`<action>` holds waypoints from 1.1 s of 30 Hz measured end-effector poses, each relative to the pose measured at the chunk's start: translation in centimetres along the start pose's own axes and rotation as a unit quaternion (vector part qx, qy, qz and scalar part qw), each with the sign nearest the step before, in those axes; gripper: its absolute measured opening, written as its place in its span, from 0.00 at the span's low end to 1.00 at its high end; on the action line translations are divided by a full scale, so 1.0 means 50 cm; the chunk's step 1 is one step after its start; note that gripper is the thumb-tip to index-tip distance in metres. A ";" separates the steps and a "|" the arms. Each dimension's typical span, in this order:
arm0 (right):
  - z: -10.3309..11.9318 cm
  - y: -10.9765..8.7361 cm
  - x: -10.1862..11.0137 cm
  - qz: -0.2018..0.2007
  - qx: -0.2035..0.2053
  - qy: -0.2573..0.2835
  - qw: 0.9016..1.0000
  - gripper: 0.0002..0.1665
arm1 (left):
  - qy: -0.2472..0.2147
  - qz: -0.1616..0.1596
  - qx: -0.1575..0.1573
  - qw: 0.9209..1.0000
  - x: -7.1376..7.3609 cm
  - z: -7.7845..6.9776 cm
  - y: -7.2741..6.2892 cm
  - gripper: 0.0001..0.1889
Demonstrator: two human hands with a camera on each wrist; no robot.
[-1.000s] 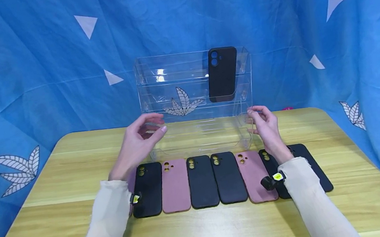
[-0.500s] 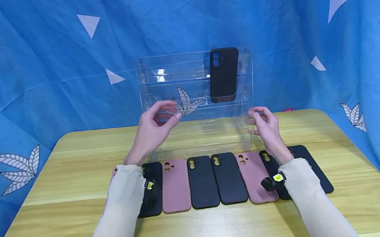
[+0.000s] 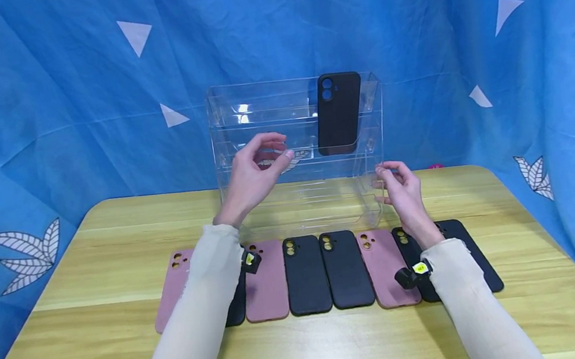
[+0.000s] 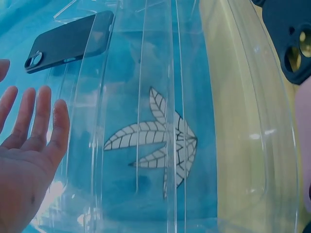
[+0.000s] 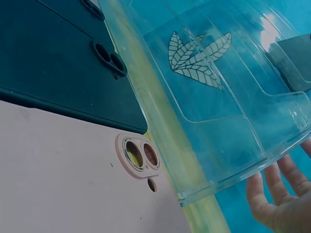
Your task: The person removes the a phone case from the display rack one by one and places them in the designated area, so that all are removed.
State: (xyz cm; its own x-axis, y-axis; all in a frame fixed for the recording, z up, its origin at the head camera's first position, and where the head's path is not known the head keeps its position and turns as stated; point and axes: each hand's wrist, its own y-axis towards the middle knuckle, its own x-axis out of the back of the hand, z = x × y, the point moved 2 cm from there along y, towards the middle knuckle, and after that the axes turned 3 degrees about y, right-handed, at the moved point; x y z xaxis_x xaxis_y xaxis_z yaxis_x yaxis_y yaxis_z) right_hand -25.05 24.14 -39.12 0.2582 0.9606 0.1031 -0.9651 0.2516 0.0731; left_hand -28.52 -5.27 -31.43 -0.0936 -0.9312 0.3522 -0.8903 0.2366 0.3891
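Observation:
A clear plastic tiered display rack (image 3: 303, 216) stands at the back of the table. One black phone case (image 3: 340, 114) leans upright in its upper right part, camera cutout at the top. My left hand (image 3: 254, 171) hovers in front of the rack's middle tiers, left of that case, fingers spread loosely and nothing in them. In the left wrist view its fingers (image 4: 41, 121) are apart. My right hand (image 3: 400, 189) is at the rack's right side; in the right wrist view, its relaxed fingertips (image 5: 272, 177) lie right at the clear side wall.
Before the rack, a row of phone cases lies flat: pink (image 3: 265, 284), black (image 3: 307, 276), another black (image 3: 347, 271), another pink (image 3: 385, 269) and others partly under the sleeves. A blue patterned curtain (image 3: 435, 23) hangs behind the wooden table (image 3: 319, 349).
My left hand has moved right and upward across the front of the rack, uncovering the leftmost pink case. My right hand has stayed at the rack's side.

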 end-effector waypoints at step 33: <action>-0.001 0.004 0.000 0.001 0.008 -0.003 1.000 0.17 | 0.014 -0.038 0.008 0.999 -0.084 -0.020 0.102 0.20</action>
State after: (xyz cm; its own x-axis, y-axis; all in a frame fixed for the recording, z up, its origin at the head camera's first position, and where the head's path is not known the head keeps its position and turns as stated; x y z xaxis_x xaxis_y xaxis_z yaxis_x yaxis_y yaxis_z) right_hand -25.23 24.19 -39.16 0.2559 0.9605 0.1089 -0.9650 0.2471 0.0881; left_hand -32.22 0.14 -30.05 -0.0126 -0.9383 0.3456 -0.9017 0.1600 0.4016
